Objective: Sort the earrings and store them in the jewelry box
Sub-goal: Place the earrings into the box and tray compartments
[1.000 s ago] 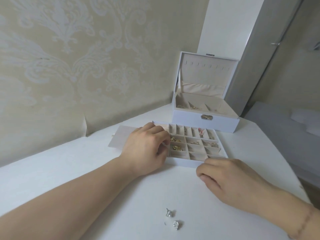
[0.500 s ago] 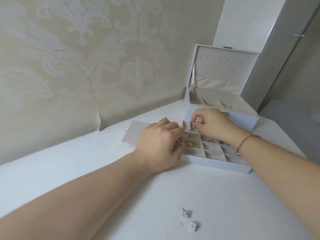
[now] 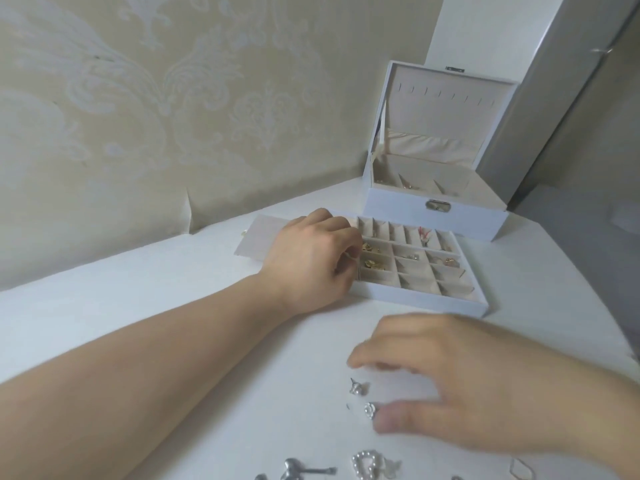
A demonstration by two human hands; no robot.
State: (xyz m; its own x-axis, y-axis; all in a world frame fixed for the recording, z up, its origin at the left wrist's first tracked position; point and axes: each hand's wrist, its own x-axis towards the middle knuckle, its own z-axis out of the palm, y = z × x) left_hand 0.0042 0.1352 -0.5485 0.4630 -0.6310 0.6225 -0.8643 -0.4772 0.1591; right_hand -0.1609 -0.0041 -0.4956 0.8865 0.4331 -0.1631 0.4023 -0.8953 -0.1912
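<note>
Our right hand (image 3: 460, 386) is back from the tray (image 3: 429, 299), where it hovered half a second ago, and now spreads over two silver studs (image 3: 358, 388) on the table (image 3: 173, 306), so the next pick looks underway. Fingers wide and blurred, thumb just beside the nearer stud (image 3: 370, 409); we can't tell if it touches. Our left hand (image 3: 311, 258) stays curled on the tray's left edge, steadying it. More earrings (image 3: 367, 464) wait at the near edge.

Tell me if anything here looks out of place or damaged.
The wallpaper has a torn, lifted seam just above the table, left of the divided tray. Otherwise only unsorted silver earrings lie loose on the table near the right hand, expected mid-sort.
</note>
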